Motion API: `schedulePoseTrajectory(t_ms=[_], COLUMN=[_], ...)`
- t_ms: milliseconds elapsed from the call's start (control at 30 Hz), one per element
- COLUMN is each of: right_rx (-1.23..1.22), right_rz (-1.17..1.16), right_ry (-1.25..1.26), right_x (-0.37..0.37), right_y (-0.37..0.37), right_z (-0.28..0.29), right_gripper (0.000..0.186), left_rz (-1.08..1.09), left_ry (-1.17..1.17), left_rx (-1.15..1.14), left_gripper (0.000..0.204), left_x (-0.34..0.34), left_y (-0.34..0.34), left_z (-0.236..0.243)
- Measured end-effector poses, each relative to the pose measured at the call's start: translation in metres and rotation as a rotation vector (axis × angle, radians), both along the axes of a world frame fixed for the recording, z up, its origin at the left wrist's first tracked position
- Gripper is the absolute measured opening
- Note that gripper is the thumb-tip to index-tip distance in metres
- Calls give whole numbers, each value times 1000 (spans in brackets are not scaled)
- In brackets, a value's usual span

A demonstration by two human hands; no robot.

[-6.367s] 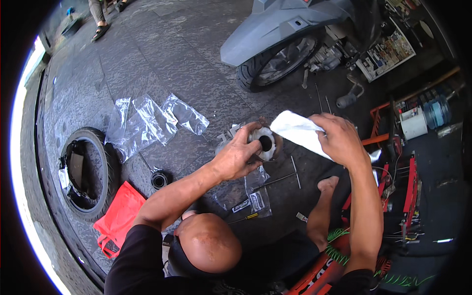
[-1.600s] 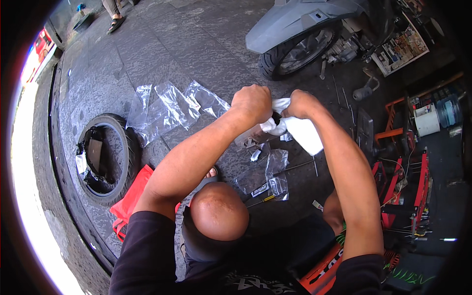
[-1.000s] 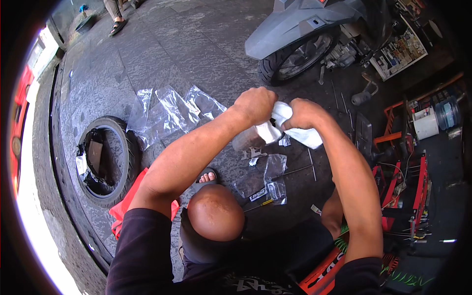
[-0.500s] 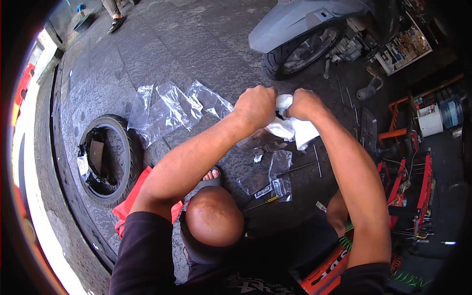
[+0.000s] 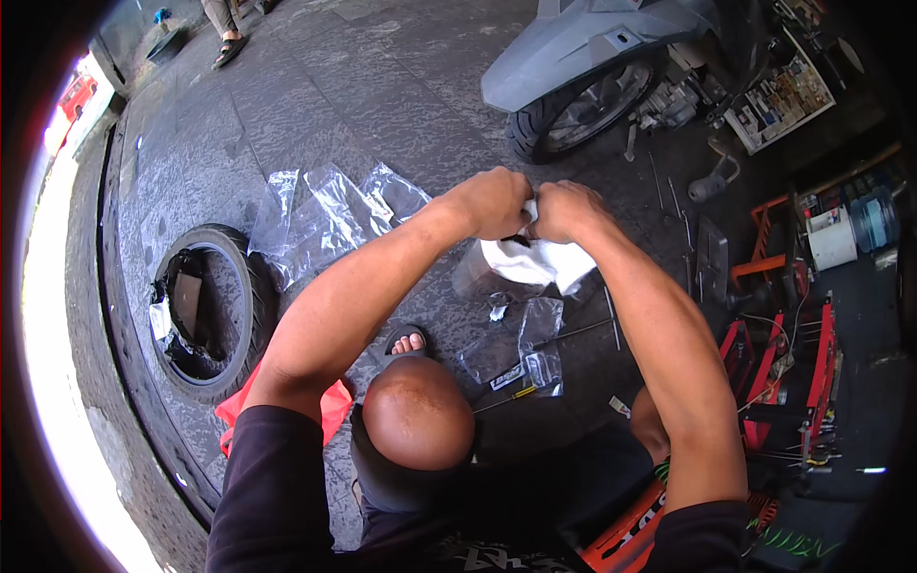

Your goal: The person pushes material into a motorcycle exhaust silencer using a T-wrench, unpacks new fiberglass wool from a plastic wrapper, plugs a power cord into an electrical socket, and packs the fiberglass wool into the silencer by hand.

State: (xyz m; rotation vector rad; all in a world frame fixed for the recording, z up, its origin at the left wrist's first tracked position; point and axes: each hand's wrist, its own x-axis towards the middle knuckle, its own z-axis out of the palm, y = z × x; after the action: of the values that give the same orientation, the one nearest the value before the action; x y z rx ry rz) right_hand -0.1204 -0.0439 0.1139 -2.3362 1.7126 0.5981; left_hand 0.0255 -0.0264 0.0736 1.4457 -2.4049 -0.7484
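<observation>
My left hand [image 5: 492, 203] and my right hand [image 5: 567, 211] are held close together in front of me, both closed. Between and below them hangs a white cloth [image 5: 543, 265], bunched at the top and draped toward the floor. A small dark patch shows at the cloth's upper edge, and I cannot make out what it is. Under the cloth lies a clear plastic bag [image 5: 497, 351] with a yellow-handled screwdriver [image 5: 525, 392] near it. More clear plastic bags [image 5: 334, 212] are spread on the floor left of my hands.
To the left lies a tyre [image 5: 258, 291] beside a red cloth [image 5: 334, 411]. A grey scooter [image 5: 592, 53] stands ahead with its front wheel [image 5: 573, 124]. Metal tools, a red tool rack [image 5: 823, 368] and a parts tray [image 5: 783, 100] line the right. Another person's foot [image 5: 229, 48] is far left.
My hands have drawn closer together and my right hand has shifted left and slightly down. The white cloth now spreads wider below them.
</observation>
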Motion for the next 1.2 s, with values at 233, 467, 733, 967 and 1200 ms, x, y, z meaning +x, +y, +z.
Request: schedulePoseTrajectory(t_ms=[233,467,733,967,1200], right_rx=[-75,140,102,-56,176], right_rz=[13,-101,-306,-219,-312], right_ry=[-43,-271,-414,-197,-42], right_x=[9,-44,-50,-41,-29], right_y=[4,-8,16,27,12], right_z=[-3,11,9,-7,-7], right_gripper=[40,68,51,36,25], left_rz=[139,254,331,384,460], left_ry=[11,12,31,102,100], left_rx=[-98,-94,-194,-202,-195], left_gripper=[25,20,18,20,24], left_x=[10,-1,-18,-30,-34], left_y=[5,11,37,57,54], left_z=[-11,-11,-25,-22,-16])
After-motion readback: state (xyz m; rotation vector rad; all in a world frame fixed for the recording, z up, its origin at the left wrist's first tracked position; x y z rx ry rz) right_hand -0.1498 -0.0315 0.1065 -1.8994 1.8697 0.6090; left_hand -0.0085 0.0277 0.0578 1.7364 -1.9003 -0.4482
